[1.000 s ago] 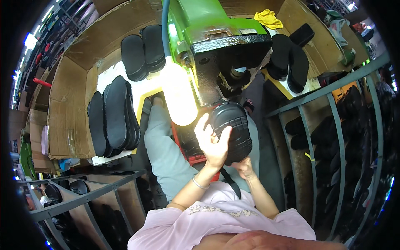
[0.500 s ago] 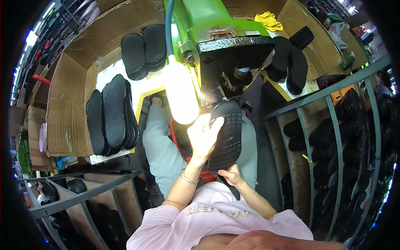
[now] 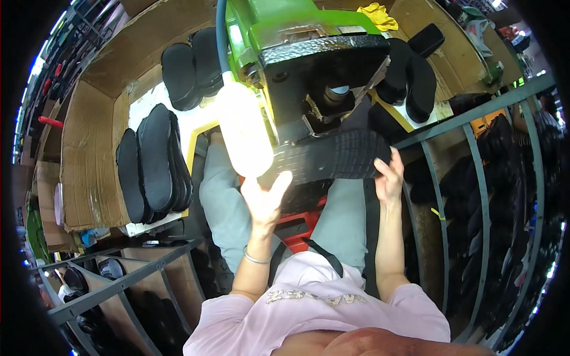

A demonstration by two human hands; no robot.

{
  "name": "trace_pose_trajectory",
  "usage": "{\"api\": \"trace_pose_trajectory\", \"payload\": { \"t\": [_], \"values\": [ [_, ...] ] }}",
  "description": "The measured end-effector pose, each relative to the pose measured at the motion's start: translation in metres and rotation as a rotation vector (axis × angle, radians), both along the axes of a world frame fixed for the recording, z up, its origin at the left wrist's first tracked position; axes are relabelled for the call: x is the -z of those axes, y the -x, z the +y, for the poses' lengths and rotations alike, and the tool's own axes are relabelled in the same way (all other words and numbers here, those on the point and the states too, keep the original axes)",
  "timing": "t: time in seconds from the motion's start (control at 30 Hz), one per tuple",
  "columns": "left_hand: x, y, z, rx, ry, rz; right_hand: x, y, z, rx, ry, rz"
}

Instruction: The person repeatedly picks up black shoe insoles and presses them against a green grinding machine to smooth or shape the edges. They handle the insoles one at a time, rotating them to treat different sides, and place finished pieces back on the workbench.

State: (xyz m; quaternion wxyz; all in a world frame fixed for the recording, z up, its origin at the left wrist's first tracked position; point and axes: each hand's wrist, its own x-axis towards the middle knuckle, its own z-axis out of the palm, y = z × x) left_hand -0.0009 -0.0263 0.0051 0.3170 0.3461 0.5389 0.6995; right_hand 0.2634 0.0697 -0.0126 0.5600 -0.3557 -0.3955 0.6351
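Observation:
A black shoe sole (image 3: 332, 157) with grooved tread lies crosswise between my hands, just under the head of a green and black machine (image 3: 323, 74). My left hand (image 3: 264, 199) grips its left end, with the thumb up near the edge. Glare from a bright white lamp (image 3: 244, 127) washes out that end. At the other end, my right hand (image 3: 389, 178) is closed on the sole, fingers over the tread side. The sole's far edge comes up against the lower part of the machine head; whether they touch, I cannot tell.
Black soles (image 3: 157, 160) stand in stacks on the left table, inside a cardboard box (image 3: 92, 154). More soles (image 3: 409, 80) and a yellow cloth (image 3: 378, 16) lie at the right. Metal racks (image 3: 475, 172) of dark footwear parts flank both sides. A red stool (image 3: 297, 234) is below.
The sole has turned from upright to crosswise under the machine head. My right hand has moved up and right to its right end; my left hand has shifted slightly left and down.

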Motion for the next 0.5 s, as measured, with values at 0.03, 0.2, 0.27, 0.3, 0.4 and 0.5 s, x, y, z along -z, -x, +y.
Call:
{"api": "trace_pose_trajectory", "payload": {
  "t": [0.03,0.2,0.27,0.3,0.4,0.5],
  "values": [
    [-0.002,0.008,-0.006,0.005,0.016,-0.197,-0.003,0.01,0.008,-0.041,-0.021,-0.004],
    [0.002,0.05,-0.048,-0.006,0.015,-0.359,-0.019,0.058,0.018,-0.18,-0.066,0.035],
    [0.021,0.057,-0.071,0.012,0.123,-0.386,-0.024,0.074,0.017,-0.228,-0.11,-0.038],
    [0.031,0.058,-0.082,0.023,0.177,-0.421,-0.031,0.083,0.015,-0.257,-0.141,-0.087],
    [0.062,0.057,-0.103,0.034,0.238,-0.491,-0.038,0.101,0.011,-0.282,-0.249,-0.281],
    [0.059,0.055,-0.092,-0.044,0.161,-0.314,-0.029,0.092,0.015,-0.23,-0.331,-0.297]
  ]
}}
